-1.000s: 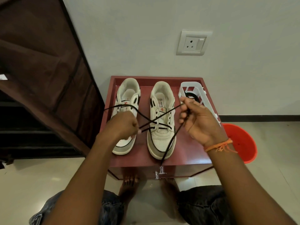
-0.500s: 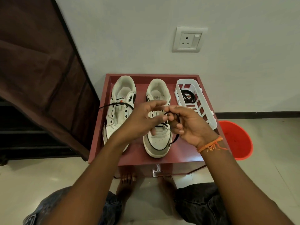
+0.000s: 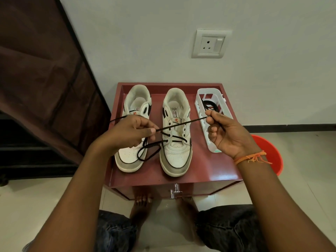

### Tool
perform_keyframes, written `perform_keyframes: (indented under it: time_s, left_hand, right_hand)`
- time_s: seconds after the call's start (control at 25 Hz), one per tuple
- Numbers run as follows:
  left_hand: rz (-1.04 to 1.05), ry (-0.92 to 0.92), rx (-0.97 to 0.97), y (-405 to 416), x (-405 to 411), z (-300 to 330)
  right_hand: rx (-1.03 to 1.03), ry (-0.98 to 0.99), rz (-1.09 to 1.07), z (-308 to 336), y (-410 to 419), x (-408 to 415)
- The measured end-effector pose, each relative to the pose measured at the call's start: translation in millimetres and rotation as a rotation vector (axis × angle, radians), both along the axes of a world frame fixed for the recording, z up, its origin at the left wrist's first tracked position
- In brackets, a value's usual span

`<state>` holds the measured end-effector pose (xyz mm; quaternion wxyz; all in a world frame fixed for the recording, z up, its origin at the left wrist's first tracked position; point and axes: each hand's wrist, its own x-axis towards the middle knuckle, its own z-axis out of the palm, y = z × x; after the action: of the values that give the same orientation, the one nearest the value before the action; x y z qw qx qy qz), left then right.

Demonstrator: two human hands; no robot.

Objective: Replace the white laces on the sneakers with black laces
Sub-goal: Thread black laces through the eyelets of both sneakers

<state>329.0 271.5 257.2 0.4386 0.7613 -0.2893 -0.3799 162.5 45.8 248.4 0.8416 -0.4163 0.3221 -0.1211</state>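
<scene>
Red table (image 3: 209, 171): hands now apart, left (image 3: 130, 132) and right (image 3: 224, 131) pinching black lace (image 3: 181, 124) taut.

You have two white sneakers (image 3: 174, 131) with grey toe caps and black side panels, threaded with a black lace (image 3: 181, 124), on a maroon cabinet top (image 3: 214, 170). The basket (image 3: 218, 95) is white, the bucket (image 3: 271, 153) red-orange, and your wrist thread (image 3: 251, 158) orange.

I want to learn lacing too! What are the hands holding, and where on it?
Both pinch the black lace: the right hand near its free end, the left hand farther along, beside the right sneaker.
</scene>
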Motion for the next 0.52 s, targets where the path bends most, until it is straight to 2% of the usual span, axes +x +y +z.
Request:
perform_keyframes:
  time_s: [0.08,0.16,0.24,0.32,0.36,0.48,0.52]
  left_hand:
    - [-0.037,0.006,0.027,2.4,2.8,-0.9]
    - [-0.063,-0.064,0.095,2.9,2.7,-2.3]
    - [-0.031,-0.248,0.175,1.4,2.4,-6.2]
    - [0.1,-0.425,0.11,-7.3,-5.3,-8.9]
    - [0.162,-0.387,0.001,-14.9,-12.8,-9.3]
    - [0.192,-0.068,-0.285,-41.4,-40.8,-7.0]
    - [0.177,-0.079,-0.324,-47.8,-48.0,-8.5]
  right_hand:
    - [0.006,-0.018,0.021,-0.3,1.6,0.2]
    - [-0.038,-0.052,0.094,0.2,5.3,1.4]
    - [-0.101,-0.074,0.17,0.3,10.8,3.4]
    - [-0.154,-0.07,0.238,-1.0,18.3,7.2]
    - [-0.177,-0.063,0.275,-2.3,22.4,8.6]
    - [-0.243,-0.046,0.347,-7.7,32.2,12.0]
    - [-0.281,-0.037,0.364,-9.2,33.1,12.3]
